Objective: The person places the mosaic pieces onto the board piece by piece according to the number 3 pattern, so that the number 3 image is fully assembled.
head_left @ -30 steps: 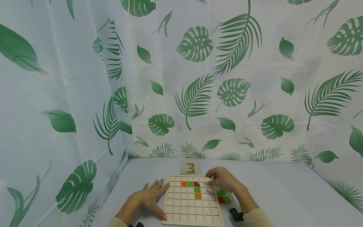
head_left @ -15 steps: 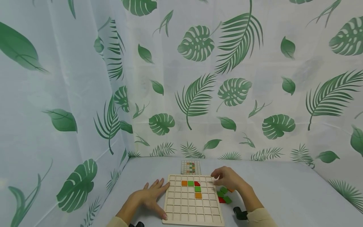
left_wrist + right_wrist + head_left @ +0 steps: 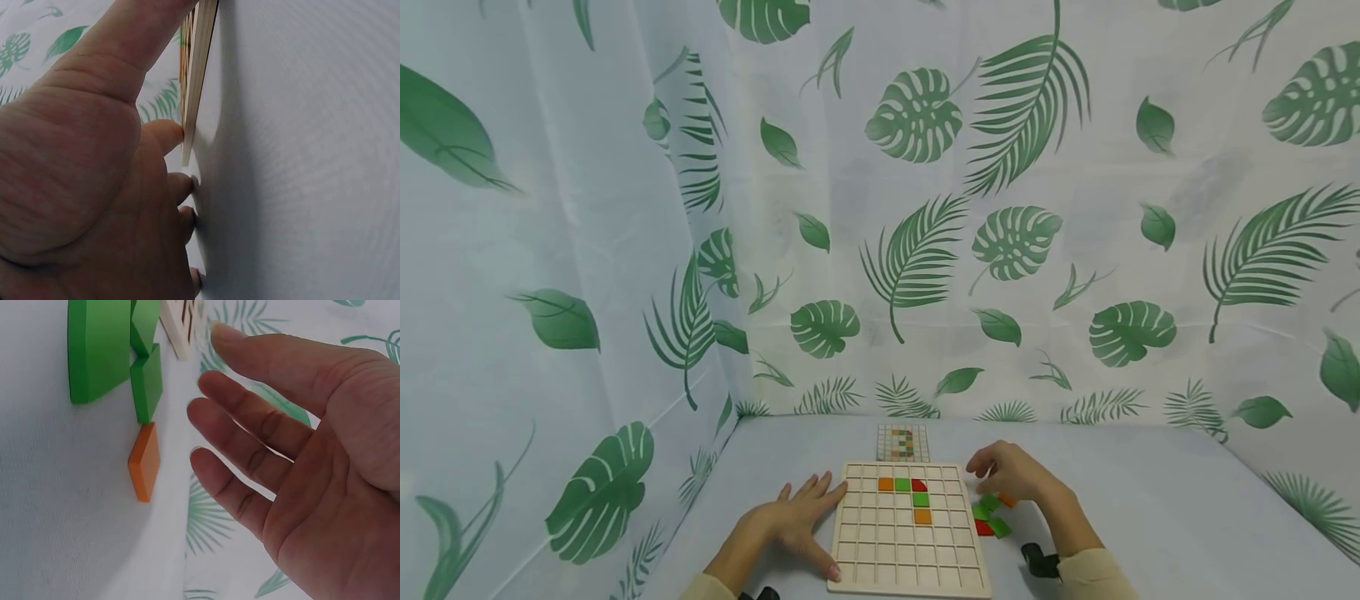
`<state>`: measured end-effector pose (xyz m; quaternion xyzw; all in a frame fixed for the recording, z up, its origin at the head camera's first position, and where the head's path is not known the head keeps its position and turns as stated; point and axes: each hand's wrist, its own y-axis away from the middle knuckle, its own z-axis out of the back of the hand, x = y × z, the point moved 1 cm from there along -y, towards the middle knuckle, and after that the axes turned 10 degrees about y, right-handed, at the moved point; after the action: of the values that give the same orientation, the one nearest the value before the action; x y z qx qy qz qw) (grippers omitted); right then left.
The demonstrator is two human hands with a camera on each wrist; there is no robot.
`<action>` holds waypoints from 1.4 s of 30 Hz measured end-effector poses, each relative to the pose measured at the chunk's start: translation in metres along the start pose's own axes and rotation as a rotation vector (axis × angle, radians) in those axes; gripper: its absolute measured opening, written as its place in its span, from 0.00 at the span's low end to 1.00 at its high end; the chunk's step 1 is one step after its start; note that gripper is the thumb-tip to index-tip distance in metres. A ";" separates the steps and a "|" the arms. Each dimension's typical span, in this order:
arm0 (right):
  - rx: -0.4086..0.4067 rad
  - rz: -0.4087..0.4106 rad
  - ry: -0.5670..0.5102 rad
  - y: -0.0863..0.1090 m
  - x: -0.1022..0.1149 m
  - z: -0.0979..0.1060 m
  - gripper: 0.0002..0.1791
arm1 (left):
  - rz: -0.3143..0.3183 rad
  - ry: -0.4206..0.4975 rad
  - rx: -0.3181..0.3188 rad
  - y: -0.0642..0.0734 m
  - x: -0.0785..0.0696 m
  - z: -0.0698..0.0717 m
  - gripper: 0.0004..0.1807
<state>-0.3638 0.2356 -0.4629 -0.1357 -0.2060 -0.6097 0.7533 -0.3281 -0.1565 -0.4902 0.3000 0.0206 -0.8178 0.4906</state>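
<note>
A square wooden grid board [image 3: 895,554] lies on the table. Several tiles sit in its cells: an orange tile [image 3: 886,484], a green tile [image 3: 902,484], a red tile with one rounded corner [image 3: 919,485], another green tile [image 3: 921,500] and an orange one [image 3: 922,517]. My left hand [image 3: 797,521] has its fingers spread, thumb and index fingertip touching the board's left edge. My right hand [image 3: 1011,471] hovers beyond the board's upper right corner, fingers loosely bent and nothing in them. Below it are loose green tiles [image 3: 100,347] and an orange tile [image 3: 145,464].
A small printed pattern card [image 3: 903,442] lies behind the board. A loose red tile [image 3: 983,527] is by the board's right side. Black wrist devices [image 3: 1039,560] show at both wrists. A leaf-print curtain [image 3: 925,250] hangs behind and to the left.
My right hand has moved right, off the board's upper right corner to over the loose tiles. My left hand and the tiles on the board have stayed put.
</note>
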 end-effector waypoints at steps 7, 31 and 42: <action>0.014 0.004 0.014 -0.001 -0.007 0.002 0.13 | 0.000 0.000 -0.003 -0.001 0.001 0.000 0.70; 0.067 -0.037 0.083 0.002 -0.012 -0.005 0.14 | -0.003 0.013 0.000 -0.001 0.002 -0.001 0.70; 0.068 -0.018 0.097 0.005 -0.007 -0.004 0.12 | 0.006 0.012 0.003 -0.002 0.003 -0.001 0.70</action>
<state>-0.3595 0.2410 -0.4699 -0.0786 -0.1911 -0.6151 0.7609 -0.3306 -0.1576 -0.4933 0.3056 0.0215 -0.8145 0.4927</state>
